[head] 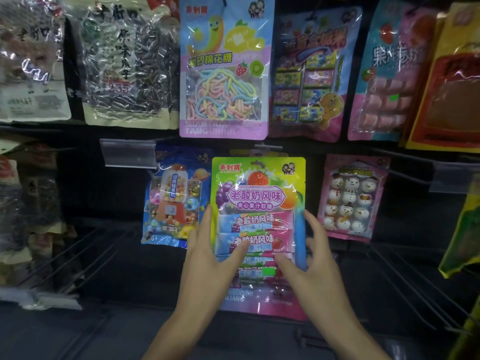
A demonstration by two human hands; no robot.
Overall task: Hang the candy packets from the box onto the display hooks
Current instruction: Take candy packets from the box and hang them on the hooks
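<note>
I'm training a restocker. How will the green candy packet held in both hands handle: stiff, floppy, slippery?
Probably fairly stiff: the green candy packet looks flat and uncreased above the left hand and right hand gripping its lower half. Glare on its glossy front suggests a slippery surface. The bars stacked inside hint at some weight.

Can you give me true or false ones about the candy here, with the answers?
1. Both the left hand and the right hand hold the green candy packet. True.
2. The snowman packet hangs left of it. False: it hangs on its right.
3. The gumball-machine packet is blue. True.
4. The rope candy packet hangs below the green one. False: it hangs above.
</note>
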